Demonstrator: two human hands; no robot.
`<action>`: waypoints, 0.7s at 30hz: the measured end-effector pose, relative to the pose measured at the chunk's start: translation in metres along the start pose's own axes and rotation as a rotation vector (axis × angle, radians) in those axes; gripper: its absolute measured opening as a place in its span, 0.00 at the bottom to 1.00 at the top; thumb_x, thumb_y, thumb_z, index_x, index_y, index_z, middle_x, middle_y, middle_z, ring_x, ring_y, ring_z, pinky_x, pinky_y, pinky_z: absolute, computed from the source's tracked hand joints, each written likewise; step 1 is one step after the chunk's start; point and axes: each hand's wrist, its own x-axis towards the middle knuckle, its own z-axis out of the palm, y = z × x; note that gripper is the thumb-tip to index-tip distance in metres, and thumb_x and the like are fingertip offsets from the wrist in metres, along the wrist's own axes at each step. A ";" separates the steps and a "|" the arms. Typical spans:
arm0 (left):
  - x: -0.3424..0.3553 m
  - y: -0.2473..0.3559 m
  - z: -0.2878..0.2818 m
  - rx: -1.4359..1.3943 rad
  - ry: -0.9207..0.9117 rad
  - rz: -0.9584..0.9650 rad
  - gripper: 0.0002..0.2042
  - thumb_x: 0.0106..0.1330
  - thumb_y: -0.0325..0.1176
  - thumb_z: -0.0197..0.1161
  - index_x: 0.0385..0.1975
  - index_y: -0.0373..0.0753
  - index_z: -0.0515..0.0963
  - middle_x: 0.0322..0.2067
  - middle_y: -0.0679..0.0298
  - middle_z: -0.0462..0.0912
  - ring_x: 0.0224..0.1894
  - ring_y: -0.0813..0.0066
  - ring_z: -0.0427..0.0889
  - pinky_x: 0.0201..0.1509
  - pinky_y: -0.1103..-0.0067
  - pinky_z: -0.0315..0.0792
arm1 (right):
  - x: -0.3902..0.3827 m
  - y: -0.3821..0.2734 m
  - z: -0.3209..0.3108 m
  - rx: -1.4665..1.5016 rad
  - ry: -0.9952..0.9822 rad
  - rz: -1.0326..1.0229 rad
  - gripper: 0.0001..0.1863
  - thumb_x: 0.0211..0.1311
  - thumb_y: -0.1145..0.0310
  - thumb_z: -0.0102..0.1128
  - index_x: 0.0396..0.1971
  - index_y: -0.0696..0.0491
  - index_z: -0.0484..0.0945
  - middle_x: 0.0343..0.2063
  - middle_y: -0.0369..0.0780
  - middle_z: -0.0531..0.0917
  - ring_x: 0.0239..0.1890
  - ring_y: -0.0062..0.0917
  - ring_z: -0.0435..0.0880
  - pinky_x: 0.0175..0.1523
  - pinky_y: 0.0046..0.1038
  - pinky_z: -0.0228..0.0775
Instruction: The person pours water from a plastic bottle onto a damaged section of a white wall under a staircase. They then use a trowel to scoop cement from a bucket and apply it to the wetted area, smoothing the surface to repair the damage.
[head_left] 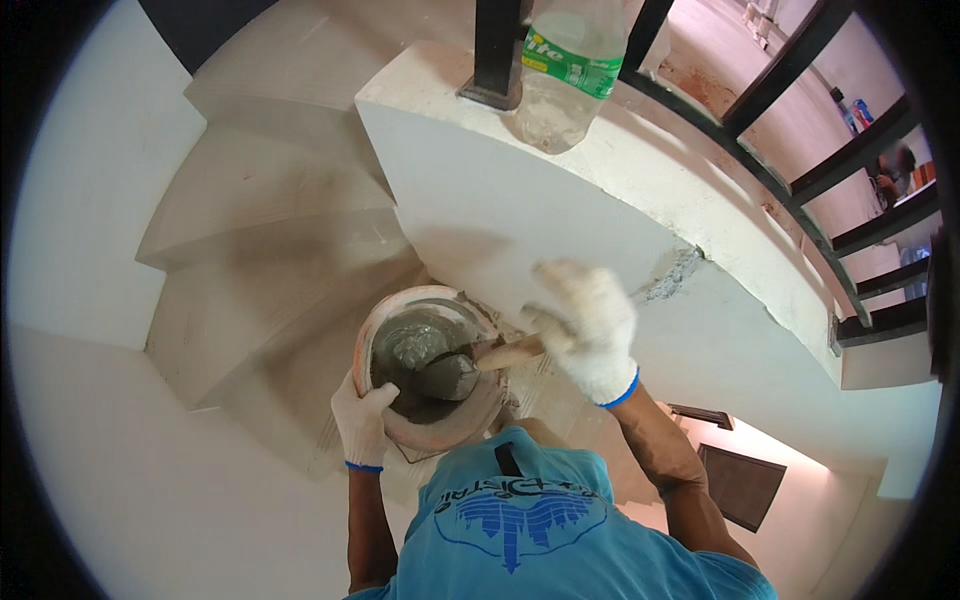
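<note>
My left hand [363,412], in a white knitted glove with a blue cuff, grips the near left rim of a round bowl [443,436], thumb over the edge. Wet grey mortar [415,345] fills part of the bowl. A trowel [447,378] lies with its blade in the mortar, its wooden handle [512,352] slanting over the right rim. My right hand [592,335], gloved alike and somewhat blurred, is raised at the handle's end. Its fingers and thumb stand apart; whether the palm touches the handle is unclear.
Curved stairs [280,230] rise to the left. On the low white wall [640,170] ahead stand a plastic bottle [565,85] with a green label and a black metal railing [775,195]. The wall has a rough grey patch [677,275]. A person [893,170] is beyond the railing.
</note>
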 end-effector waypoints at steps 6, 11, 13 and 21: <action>-0.002 0.004 0.006 0.004 0.002 0.033 0.23 0.53 0.30 0.67 0.50 0.25 0.81 0.38 0.67 0.82 0.39 0.79 0.77 0.48 0.80 0.73 | 0.078 0.032 -0.010 0.134 0.493 0.291 0.37 0.50 0.68 0.77 0.63 0.58 0.76 0.55 0.48 0.83 0.59 0.40 0.83 0.63 0.37 0.75; -0.003 -0.003 0.002 -0.013 0.013 0.001 0.23 0.52 0.29 0.66 0.50 0.25 0.82 0.38 0.67 0.82 0.40 0.79 0.77 0.49 0.81 0.72 | 0.116 0.046 0.004 0.107 0.450 0.372 0.39 0.48 0.65 0.78 0.63 0.59 0.76 0.57 0.49 0.83 0.61 0.40 0.82 0.65 0.36 0.74; -0.002 -0.006 0.004 -0.019 0.012 -0.004 0.23 0.52 0.28 0.66 0.50 0.25 0.82 0.39 0.67 0.83 0.40 0.78 0.78 0.50 0.81 0.72 | 0.124 0.052 0.008 0.107 0.425 0.384 0.35 0.50 0.63 0.78 0.59 0.59 0.79 0.54 0.49 0.85 0.58 0.39 0.84 0.63 0.36 0.75; 0.004 -0.028 0.004 -0.088 0.028 0.000 0.23 0.53 0.27 0.66 0.50 0.25 0.82 0.39 0.65 0.85 0.42 0.78 0.80 0.51 0.79 0.74 | 0.144 0.047 0.015 0.146 0.416 0.447 0.24 0.54 0.61 0.76 0.48 0.58 0.83 0.40 0.44 0.90 0.40 0.32 0.88 0.48 0.32 0.78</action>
